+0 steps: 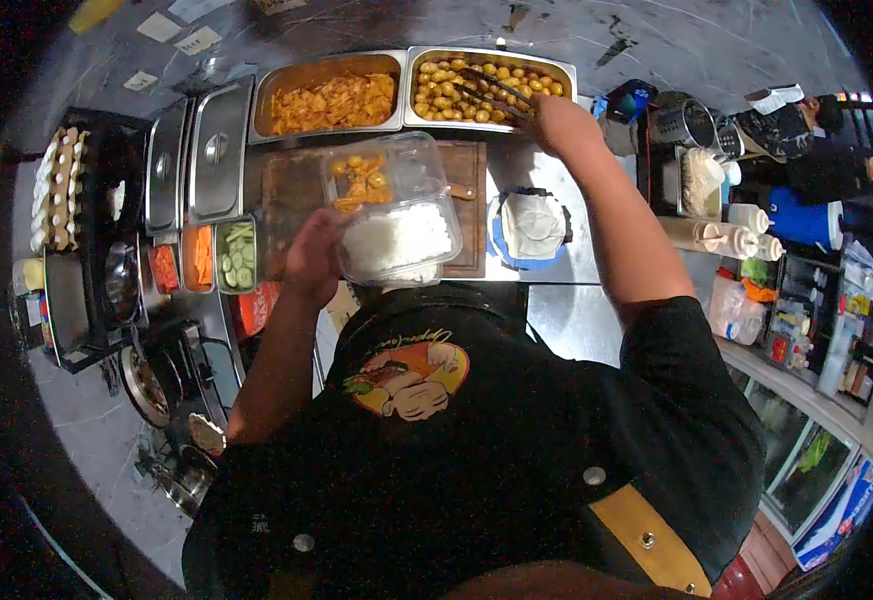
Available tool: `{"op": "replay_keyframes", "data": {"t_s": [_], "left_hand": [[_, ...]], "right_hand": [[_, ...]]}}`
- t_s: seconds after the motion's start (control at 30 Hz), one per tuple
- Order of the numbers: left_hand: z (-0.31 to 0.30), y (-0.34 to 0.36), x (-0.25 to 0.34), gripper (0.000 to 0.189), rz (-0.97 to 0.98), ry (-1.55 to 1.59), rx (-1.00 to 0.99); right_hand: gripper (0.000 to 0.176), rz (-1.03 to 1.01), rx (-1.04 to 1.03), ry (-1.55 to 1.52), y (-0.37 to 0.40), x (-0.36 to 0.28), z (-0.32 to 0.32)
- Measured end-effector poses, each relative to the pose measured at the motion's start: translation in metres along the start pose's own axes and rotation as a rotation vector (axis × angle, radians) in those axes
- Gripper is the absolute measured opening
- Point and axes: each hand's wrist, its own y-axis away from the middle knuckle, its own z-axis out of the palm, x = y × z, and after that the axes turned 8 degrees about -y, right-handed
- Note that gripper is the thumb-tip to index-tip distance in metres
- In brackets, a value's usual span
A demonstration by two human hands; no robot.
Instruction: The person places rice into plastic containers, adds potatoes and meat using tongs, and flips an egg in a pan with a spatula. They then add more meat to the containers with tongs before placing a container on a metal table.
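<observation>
My left hand (313, 256) grips a clear plastic takeaway container (409, 160) by its left side. White rice (397, 238) fills the near compartment; orange pieces and a few small round potatoes (355, 170) lie in the far left one. With my right hand (563, 126) I hold dark tongs (505, 86), whose tips reach among small round brown potatoes (447, 98) in a steel tray (575, 92). Left of that stands a tray of orange sliced food (332, 103). Below the container lies a wooden cutting board (292, 180), with a knife handle (462, 192) showing.
Lidded steel pans (219, 150) stand left of the trays. Nearer are small pans of cucumber slices (240, 255), carrot sticks (198, 258) and red pieces (164, 268). A white-and-blue cloth item (530, 230) sits right of the board. Squeeze bottles (742, 240) and another person (807, 135) are at the right.
</observation>
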Motion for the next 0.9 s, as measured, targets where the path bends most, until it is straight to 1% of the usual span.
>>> {"op": "replay_keyframes", "data": {"t_s": [0.03, 0.07, 0.1, 0.13, 0.17, 0.23, 0.27, 0.3, 0.37, 0.4, 0.47, 0.5, 0.53, 0.57, 0.6, 0.63, 0.67, 0.77, 0.83, 0.87, 0.9], "left_hand": [[0.004, 0.000, 0.002, 0.015, -0.010, 0.030, 0.002], [0.011, 0.003, 0.007, 0.015, -0.011, 0.028, 0.001], [0.019, 0.008, 0.014, 0.013, -0.027, 0.147, -0.044], [0.016, 0.008, 0.013, 0.012, -0.031, 0.205, -0.063], [0.013, 0.008, 0.013, 0.011, -0.037, 0.264, -0.082], [-0.012, -0.002, -0.005, 0.009, -0.008, -0.010, -0.018], [-0.008, 0.000, -0.004, 0.009, -0.007, -0.009, -0.015], [0.002, 0.004, -0.001, 0.010, -0.003, -0.128, 0.058], [0.014, 0.008, 0.005, 0.011, 0.001, -0.248, 0.129], [0.016, 0.009, 0.007, 0.011, -0.004, -0.224, 0.138], [0.017, 0.011, 0.007, 0.012, -0.010, -0.201, 0.145], [0.015, 0.011, 0.004, 0.012, 0.004, -0.190, 0.158], [0.012, 0.012, 0.001, 0.013, 0.018, -0.177, 0.172], [0.010, 0.012, -0.001, 0.013, 0.017, -0.175, 0.176], [0.008, 0.011, -0.002, 0.010, 0.016, -0.168, 0.152], [0.006, 0.011, -0.004, 0.012, 0.015, -0.165, 0.139], [0.008, 0.012, -0.003, 0.016, 0.014, -0.162, 0.127], [0.011, 0.013, -0.003, 0.015, -0.019, -0.184, 0.148], [0.004, 0.009, -0.010, 0.014, -0.026, -0.253, 0.208], [-0.002, 0.009, -0.010, 0.014, -0.027, -0.253, 0.207], [-0.010, 0.009, -0.008, 0.012, -0.037, -0.073, 0.053]], "right_hand": [[0.028, -0.048, 0.049, 0.011, -0.005, 0.003, 0.005], [0.028, -0.047, 0.049, 0.009, -0.010, 0.007, 0.006], [0.034, -0.022, -0.019, 0.019, -0.017, 0.010, 0.006], [0.046, -0.001, -0.087, 0.028, -0.021, 0.013, 0.007], [0.046, -0.007, -0.087, 0.026, -0.017, 0.011, -0.001], [0.047, -0.014, -0.059, 0.035, -0.002, 0.007, -0.024], [0.047, 0.034, -0.074, 0.071, -0.012, 0.018, -0.013], [0.047, 0.032, -0.074, 0.071, -0.014, 0.020, -0.013], [0.046, 0.014, -0.122, 0.090, -0.013, 0.018, -0.017], [0.046, 0.015, -0.120, 0.089, -0.011, 0.011, -0.020], [0.044, 0.029, -0.223, 0.144, -0.005, -0.004, -0.027], [0.044, 0.029, -0.223, 0.144, 0.000, -0.005, -0.032], [0.036, -0.006, -0.186, 0.093, 0.006, -0.006, -0.035], [0.034, -0.041, -0.150, 0.042, 0.008, -0.005, -0.036], [0.034, -0.044, -0.154, 0.043, 0.006, 0.000, -0.034], [0.033, -0.020, -0.183, 0.103, 0.001, 0.007, -0.034], [0.036, 0.007, -0.210, 0.162, -0.002, 0.009, -0.036], [0.034, -0.044, -0.199, 0.166, -0.007, 0.006, -0.034], [0.032, -0.040, -0.206, 0.136, -0.015, 0.000, -0.028], [0.035, -0.042, -0.214, 0.105, -0.018, -0.001, -0.026], [0.035, -0.043, -0.215, 0.105, -0.020, 0.000, -0.025]]}}
